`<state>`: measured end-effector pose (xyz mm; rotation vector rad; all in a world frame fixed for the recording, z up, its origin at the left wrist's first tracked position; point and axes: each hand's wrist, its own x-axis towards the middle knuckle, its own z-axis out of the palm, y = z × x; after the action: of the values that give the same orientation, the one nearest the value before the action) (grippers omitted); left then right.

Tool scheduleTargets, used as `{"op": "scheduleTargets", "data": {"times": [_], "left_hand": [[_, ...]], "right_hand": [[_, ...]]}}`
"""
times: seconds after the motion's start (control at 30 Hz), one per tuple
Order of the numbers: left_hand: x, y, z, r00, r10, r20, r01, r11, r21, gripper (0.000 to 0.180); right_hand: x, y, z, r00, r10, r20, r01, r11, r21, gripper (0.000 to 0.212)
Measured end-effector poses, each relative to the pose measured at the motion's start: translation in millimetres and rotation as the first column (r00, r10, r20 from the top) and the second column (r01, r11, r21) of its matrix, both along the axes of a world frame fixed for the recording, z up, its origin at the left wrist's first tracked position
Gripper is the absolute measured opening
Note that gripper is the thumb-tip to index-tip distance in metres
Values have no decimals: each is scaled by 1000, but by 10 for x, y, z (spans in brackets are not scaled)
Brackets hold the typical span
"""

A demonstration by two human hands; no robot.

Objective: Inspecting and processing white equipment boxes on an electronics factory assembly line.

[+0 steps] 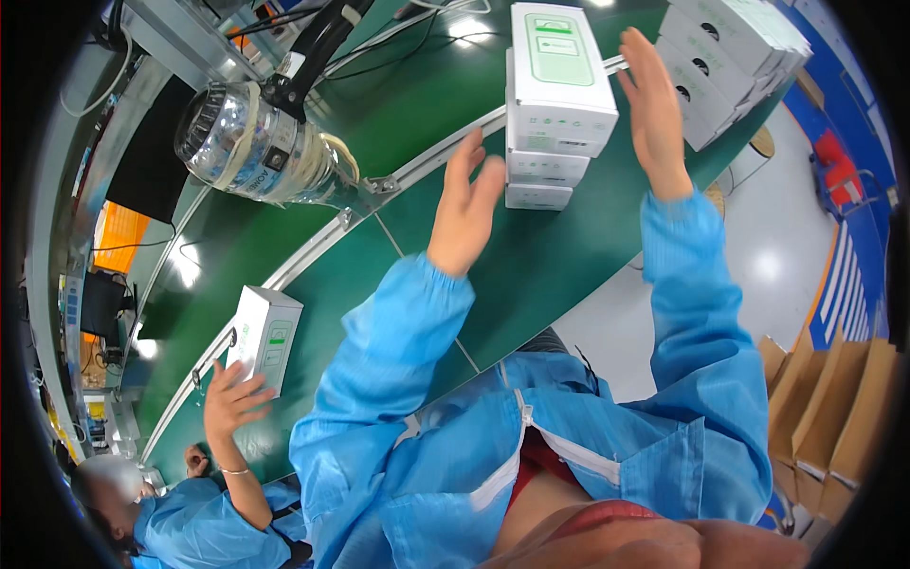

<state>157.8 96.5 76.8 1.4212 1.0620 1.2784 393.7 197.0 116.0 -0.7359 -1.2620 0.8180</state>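
A stack of white cartons with green print (561, 90) stands on the green worktable (531, 275), in front of me. My left hand (463, 209) is held up at the stack's left side, fingers stretched out and palm toward it. On the other side my right hand (654, 114) is raised, its fingers straight and close to the top carton. A gap shows between each hand and the cartons, and both hands are open with nothing in them.
More white cartons (713, 71) are stacked at the far right. A metal rail (427, 171) crosses the table, with a clear plastic bottle wrapped in tape (261, 147) beside it. At left, a co-worker's hand (232, 403) is beside a single white carton (268, 332). Cardboard pieces (829, 408) stand at right.
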Motion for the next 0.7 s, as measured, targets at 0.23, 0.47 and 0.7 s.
{"op": "scheduleTargets", "data": {"times": [0.23, 0.47, 0.7], "left_hand": [[405, 44, 87, 951, -49, 304, 73, 995, -66, 63], [399, -669, -47, 874, 69, 480, -66, 998, -23, 78], [-359, -768, -102, 868, 101, 487, -155, 985, 72, 86]], "right_hand": [[-164, 704, 129, 955, 292, -46, -294, 918, -265, 62], [-751, -662, 390, 993, -14, -120, 51, 951, 306, 59], [-1061, -1072, -193, 993, -56, -108, 101, 875, 474, 59]]}}
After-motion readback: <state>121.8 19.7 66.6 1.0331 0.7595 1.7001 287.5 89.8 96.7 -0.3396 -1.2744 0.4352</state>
